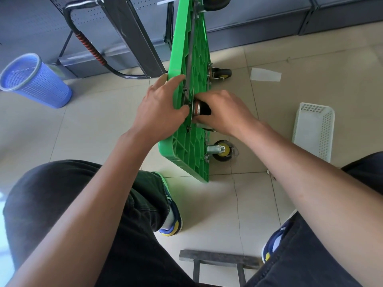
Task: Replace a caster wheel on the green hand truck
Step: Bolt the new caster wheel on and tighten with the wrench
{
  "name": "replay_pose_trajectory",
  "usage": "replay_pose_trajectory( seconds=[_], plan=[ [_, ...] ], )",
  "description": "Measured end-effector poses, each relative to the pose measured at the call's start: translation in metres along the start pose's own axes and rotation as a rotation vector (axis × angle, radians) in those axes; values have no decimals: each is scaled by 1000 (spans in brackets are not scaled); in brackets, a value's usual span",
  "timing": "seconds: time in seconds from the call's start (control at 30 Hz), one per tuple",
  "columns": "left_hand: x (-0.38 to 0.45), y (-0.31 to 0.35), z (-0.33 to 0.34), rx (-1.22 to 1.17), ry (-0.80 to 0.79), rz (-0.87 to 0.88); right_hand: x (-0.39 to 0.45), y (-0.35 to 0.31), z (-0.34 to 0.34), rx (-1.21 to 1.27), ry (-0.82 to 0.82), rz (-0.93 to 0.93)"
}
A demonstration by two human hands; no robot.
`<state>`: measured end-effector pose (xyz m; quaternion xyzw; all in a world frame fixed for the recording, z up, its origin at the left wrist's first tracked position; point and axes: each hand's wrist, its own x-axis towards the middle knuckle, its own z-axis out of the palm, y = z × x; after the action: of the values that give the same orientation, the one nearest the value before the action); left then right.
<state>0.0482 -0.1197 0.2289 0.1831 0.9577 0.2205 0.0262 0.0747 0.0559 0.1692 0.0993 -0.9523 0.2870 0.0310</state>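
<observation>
Both hands are on the green hand truck (stood on edge on the floor): left hand fingers spread flat against its ribbed underside, right hand wrapped round the caster wheel at mid-deck.

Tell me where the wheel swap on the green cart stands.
Done: the cart stands on its edge, with three wheels visibly mounted, such as the near wheel. In hand: the right hand holds a wheel against the underside while the left hand works at the plate. Left: fastening it; any bolts are hidden.
</observation>
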Motion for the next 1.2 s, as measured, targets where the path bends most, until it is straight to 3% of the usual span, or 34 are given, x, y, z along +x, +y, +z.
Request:
replay_pose_trajectory(
  seconds=[0.43,0.93,1.03,1.2],
  plan=[
    [-7,17,3,93,40,45,-5,-3,-4,-64,-38,41],
    [-20,75,51,140,44,318,-68,51,-32,-145,-33,289],
    [-27,90,81,69,-48,324,-95,71,-34,-122,-44,381],
    [-39,104,153,74,-342,249,-139,102,-29,-78,-112,559]
  ],
)
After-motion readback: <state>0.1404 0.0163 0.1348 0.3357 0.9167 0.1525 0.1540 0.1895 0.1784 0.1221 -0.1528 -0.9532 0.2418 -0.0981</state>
